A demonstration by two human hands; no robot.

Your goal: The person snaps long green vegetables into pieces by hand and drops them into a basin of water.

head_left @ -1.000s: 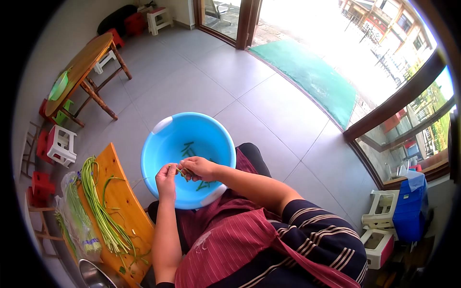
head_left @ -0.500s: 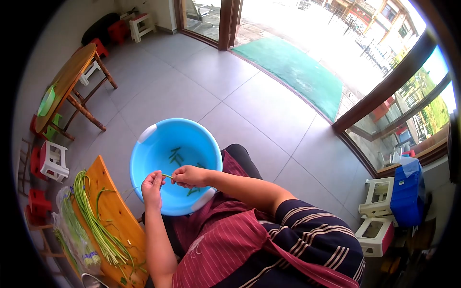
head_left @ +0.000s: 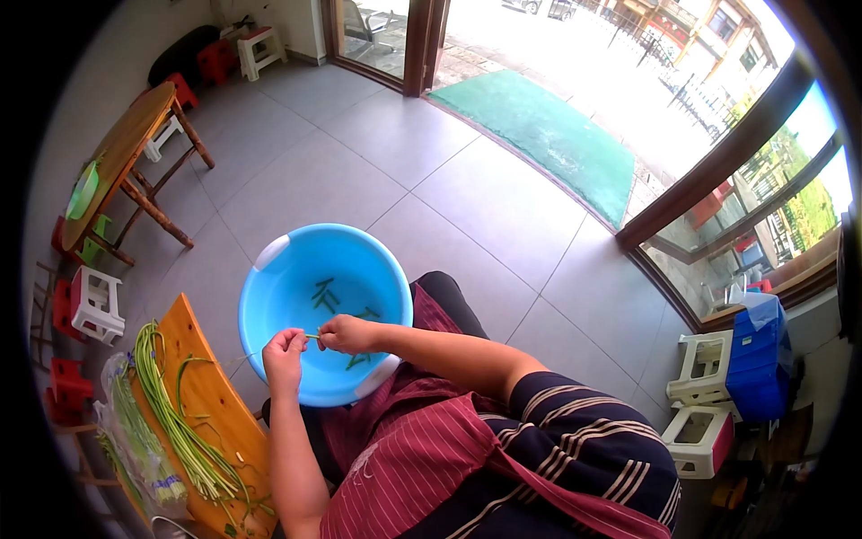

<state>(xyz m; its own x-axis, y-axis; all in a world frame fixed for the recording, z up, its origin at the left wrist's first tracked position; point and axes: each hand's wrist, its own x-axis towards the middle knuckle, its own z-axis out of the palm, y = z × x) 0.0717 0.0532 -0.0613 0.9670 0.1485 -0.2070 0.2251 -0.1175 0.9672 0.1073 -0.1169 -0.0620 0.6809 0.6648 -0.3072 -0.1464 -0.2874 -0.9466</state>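
Note:
Above a blue basin point(head_left: 262, 310), my left hand point(head_left: 284, 357) and my right hand point(head_left: 348, 334) pinch one green stem point(head_left: 312, 337), which looks like a garlic scape. Only a short length shows between my fingertips; a thin tail trails left from my left hand. Several short cut stem pieces point(head_left: 323, 293) lie on the basin's bottom. To the left, a bundle of long garlic scapes point(head_left: 171, 404) rests on an orange wooden bench point(head_left: 235, 418). Beside it, a clear plastic bag point(head_left: 135, 431) holds more green stems.
A wooden table point(head_left: 135, 135) with a green bowl point(head_left: 83, 190) stands at the upper left, near a white stool point(head_left: 97, 304). On the right are white stools point(head_left: 700, 368) and a blue crate point(head_left: 754, 364). A green mat point(head_left: 539, 139) lies at the open doorway.
The view has shifted slightly. My hands have come a little closer together, so less of the stem shows between them. Both still grip it over the basin.

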